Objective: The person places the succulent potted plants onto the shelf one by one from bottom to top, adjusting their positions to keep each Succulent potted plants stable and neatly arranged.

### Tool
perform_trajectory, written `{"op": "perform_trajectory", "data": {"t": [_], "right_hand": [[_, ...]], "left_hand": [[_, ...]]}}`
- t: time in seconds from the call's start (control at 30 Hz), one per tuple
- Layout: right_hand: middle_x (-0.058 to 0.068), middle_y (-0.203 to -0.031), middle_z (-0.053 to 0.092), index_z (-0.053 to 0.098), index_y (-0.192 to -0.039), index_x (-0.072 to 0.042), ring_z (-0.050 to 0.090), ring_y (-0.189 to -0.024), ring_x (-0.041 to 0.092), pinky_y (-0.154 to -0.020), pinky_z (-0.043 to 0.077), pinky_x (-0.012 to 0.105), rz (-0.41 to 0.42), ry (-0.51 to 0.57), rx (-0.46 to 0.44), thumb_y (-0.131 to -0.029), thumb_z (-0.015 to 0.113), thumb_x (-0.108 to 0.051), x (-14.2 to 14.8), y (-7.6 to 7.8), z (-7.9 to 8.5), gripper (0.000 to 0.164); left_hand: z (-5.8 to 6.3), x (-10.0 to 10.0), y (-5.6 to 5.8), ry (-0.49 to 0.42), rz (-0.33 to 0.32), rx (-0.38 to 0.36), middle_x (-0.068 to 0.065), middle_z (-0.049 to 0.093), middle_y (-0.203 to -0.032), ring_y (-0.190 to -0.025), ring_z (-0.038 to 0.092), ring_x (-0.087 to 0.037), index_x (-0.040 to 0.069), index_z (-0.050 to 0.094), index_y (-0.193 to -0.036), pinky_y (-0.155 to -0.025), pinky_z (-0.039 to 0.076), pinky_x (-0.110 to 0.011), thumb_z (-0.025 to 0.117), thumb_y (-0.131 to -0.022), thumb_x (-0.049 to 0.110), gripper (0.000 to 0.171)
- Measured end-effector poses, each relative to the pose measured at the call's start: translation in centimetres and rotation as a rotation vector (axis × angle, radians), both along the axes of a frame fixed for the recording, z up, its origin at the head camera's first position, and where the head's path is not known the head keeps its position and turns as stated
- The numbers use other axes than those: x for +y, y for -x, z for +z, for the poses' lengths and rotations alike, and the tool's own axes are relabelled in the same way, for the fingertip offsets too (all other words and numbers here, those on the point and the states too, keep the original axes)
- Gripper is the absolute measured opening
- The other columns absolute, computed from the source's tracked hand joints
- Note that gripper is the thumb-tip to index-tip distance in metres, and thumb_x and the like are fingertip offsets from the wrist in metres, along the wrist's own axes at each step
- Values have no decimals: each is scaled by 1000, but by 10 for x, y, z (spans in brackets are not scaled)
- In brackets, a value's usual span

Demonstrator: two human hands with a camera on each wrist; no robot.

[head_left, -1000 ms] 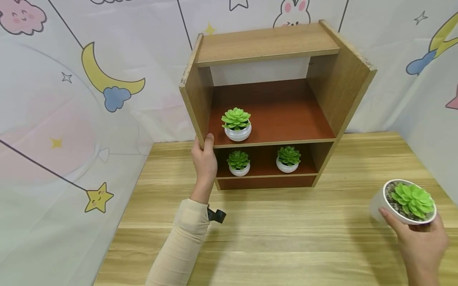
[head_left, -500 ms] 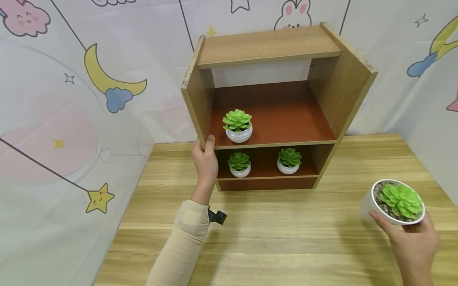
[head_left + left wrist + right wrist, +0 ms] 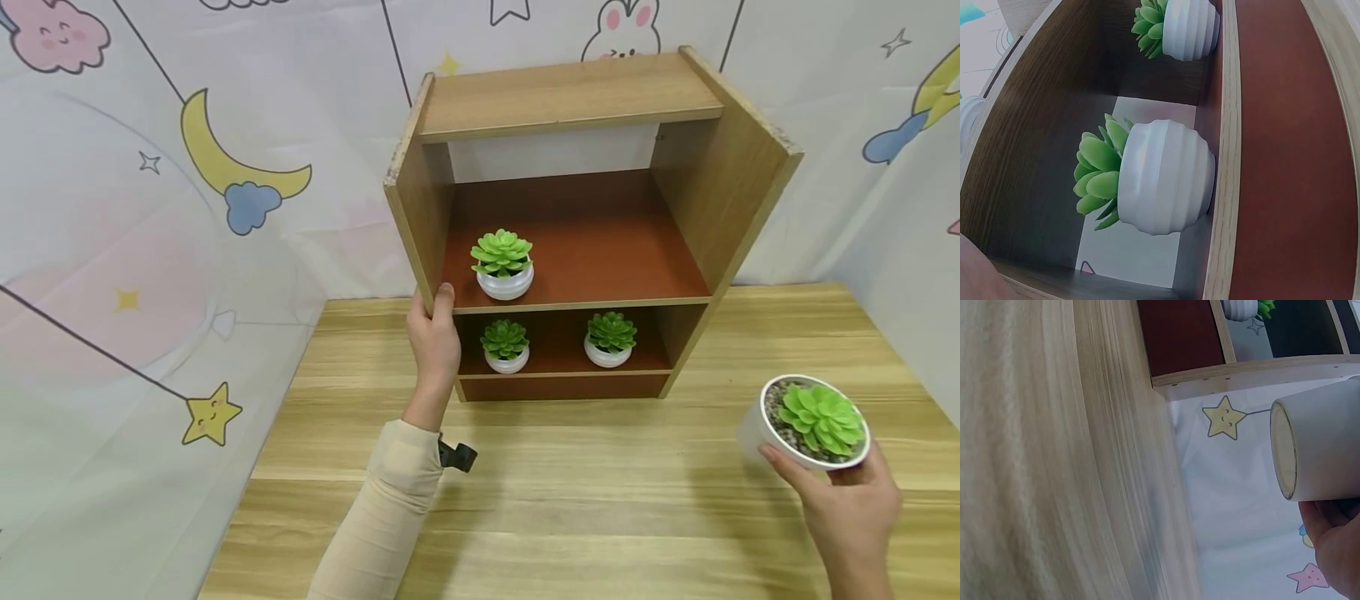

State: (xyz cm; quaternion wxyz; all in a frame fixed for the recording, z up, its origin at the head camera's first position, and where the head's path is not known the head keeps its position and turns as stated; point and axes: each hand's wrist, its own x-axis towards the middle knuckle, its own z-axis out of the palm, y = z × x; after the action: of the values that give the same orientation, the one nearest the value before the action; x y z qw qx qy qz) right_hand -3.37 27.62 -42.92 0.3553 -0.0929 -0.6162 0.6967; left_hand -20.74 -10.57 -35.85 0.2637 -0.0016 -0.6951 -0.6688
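Observation:
My left hand [image 3: 435,340] grips the front left edge of a wooden shelf unit [image 3: 750,183], thumb on the front at the middle board's height. In my right hand [image 3: 851,500] is a white flowerpot [image 3: 1322,444] with a green succulent [image 3: 822,419] and pebbles, held above the table to the right of the unit and tilted a little. One small potted succulent [image 3: 504,279] stands at the left of the red-brown middle board. Below it, a left potted succulent [image 3: 1166,178] and a right potted succulent [image 3: 609,354] sit on the lower board.
The unit stands on a wood-grain table [image 3: 585,492] near its back edge. Behind and beside it hangs a white cloth [image 3: 247,350] printed with moons, stars and a rabbit. A black strap [image 3: 457,456] shows at my left wrist.
My right hand has carried the flowerpot leftward, closer to the shelf unit. The left hand keeps its grip on the unit's side, and the small pots have not moved.

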Motion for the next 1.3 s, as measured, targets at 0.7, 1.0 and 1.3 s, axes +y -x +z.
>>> {"op": "perform_trajectory", "data": {"t": [0.7, 1.0, 1.3], "right_hand": [[22, -131, 55, 53, -132, 13, 55, -118, 25, -94, 44, 24, 123, 119, 110, -56, 57, 46, -15, 6, 3, 83], [18, -129, 58, 52, -133, 11, 57, -115, 22, -94, 44, 23, 149, 89, 88, -57, 56, 45, -23, 8, 3, 83], [22, -131, 55, 50, -133, 14, 55, -117, 25, -96, 43, 25, 205, 82, 121, -58, 56, 43, -27, 11, 8, 81]], "left_hand": [[0, 0, 0, -1, 2, 11, -10, 64, -118, -110, 56, -19, 2, 64, -124, -95, 42, -38, 53, -96, 26, 38], [0, 0, -1, -5, 4, 3, -11, 64, -120, -112, 55, -19, 3, 64, -125, -96, 42, -38, 53, -97, 26, 38], [-1, 0, -1, -2, 6, 16, -10, 64, -120, -111, 55, -18, 3, 64, -125, -96, 41, -38, 52, -97, 26, 38]]}}
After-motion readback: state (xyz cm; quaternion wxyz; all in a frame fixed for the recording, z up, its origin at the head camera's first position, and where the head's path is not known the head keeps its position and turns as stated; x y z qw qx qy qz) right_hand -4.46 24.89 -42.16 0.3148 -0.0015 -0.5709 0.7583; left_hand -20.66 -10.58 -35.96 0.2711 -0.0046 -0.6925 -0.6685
